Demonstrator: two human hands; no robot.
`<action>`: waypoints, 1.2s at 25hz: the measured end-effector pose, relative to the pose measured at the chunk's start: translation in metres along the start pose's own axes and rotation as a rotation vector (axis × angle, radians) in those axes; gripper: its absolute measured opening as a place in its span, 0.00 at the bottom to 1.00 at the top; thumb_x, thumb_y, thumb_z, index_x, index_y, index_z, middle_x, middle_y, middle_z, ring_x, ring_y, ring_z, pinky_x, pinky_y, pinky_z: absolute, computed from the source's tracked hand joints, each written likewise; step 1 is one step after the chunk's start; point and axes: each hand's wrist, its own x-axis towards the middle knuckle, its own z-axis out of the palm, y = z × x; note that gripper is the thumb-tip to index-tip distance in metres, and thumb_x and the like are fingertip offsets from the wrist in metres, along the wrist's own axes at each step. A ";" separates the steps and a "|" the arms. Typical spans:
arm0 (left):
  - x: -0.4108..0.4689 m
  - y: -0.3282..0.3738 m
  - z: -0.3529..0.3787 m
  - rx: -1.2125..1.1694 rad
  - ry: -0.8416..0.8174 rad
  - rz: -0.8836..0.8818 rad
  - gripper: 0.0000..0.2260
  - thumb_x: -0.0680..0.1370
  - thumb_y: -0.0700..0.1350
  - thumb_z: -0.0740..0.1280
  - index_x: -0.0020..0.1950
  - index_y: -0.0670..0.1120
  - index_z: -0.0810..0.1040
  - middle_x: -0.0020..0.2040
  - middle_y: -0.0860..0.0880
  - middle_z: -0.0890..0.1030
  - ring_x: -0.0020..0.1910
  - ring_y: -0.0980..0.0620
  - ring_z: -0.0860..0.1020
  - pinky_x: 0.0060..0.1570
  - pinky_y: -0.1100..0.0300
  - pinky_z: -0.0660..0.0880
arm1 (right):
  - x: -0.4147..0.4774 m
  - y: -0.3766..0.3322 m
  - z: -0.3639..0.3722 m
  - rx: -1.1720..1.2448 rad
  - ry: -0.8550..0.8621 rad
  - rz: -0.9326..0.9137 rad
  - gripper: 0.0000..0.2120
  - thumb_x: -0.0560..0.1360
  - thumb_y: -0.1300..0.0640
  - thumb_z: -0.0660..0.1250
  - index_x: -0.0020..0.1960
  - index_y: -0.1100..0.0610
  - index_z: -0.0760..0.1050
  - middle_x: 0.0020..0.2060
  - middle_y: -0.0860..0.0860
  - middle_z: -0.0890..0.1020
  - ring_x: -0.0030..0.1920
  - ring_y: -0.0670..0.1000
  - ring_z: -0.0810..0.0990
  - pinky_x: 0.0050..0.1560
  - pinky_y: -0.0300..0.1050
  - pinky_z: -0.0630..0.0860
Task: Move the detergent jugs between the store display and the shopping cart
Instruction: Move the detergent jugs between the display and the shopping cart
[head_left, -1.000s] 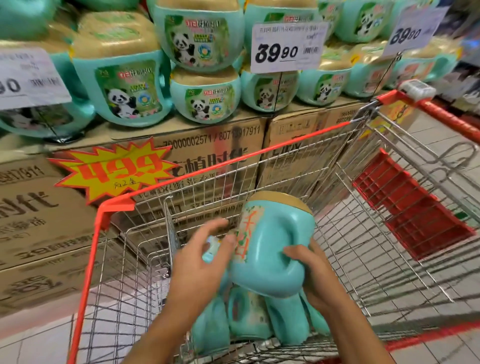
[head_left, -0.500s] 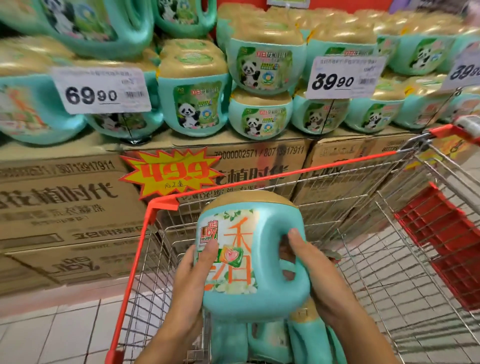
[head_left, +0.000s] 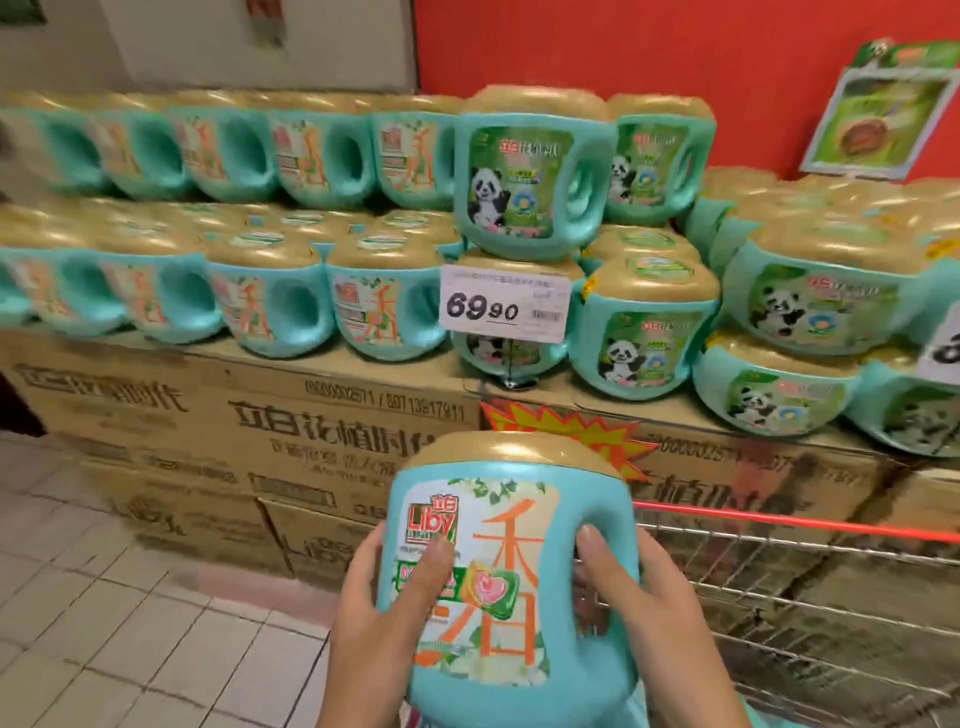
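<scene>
I hold a teal detergent jug with a gold cap and an orange-lettered label upright in front of me. My left hand grips its left side with the thumb across the label. My right hand grips the handle side, thumb over the handle. The jug is raised above the red-rimmed wire shopping cart at lower right. The store display of matching teal jugs rises behind, stacked in two tiers on cardboard cases.
Panda-label jugs fill the display's right half around a 69.90 price tag. Stacked cardboard cases form the base. White tiled floor lies at lower left. A red wall stands behind.
Both hands have lifted the jug out of the cart and carried it left toward the display. My view has swung up and left, so the cart now sits at lower right.
</scene>
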 end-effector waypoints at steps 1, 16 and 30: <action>0.005 0.008 -0.009 -0.013 0.002 0.009 0.32 0.54 0.57 0.75 0.57 0.54 0.78 0.44 0.45 0.87 0.39 0.44 0.86 0.28 0.57 0.80 | 0.003 -0.004 0.012 0.016 -0.021 -0.016 0.24 0.59 0.44 0.74 0.53 0.51 0.81 0.44 0.50 0.86 0.44 0.49 0.85 0.38 0.37 0.78; 0.155 0.217 -0.143 0.033 -0.452 0.321 0.37 0.56 0.45 0.82 0.64 0.44 0.75 0.52 0.43 0.85 0.49 0.44 0.85 0.40 0.55 0.82 | 0.091 -0.078 0.256 -0.051 -0.081 -0.367 0.27 0.61 0.45 0.77 0.57 0.53 0.78 0.49 0.50 0.86 0.48 0.52 0.85 0.42 0.45 0.79; 0.321 0.291 -0.068 0.167 -0.514 0.550 0.37 0.52 0.50 0.82 0.60 0.49 0.77 0.50 0.52 0.86 0.48 0.55 0.84 0.39 0.67 0.79 | 0.248 -0.166 0.272 -0.287 -0.085 -0.550 0.38 0.54 0.54 0.83 0.62 0.52 0.74 0.52 0.47 0.85 0.53 0.47 0.84 0.50 0.41 0.79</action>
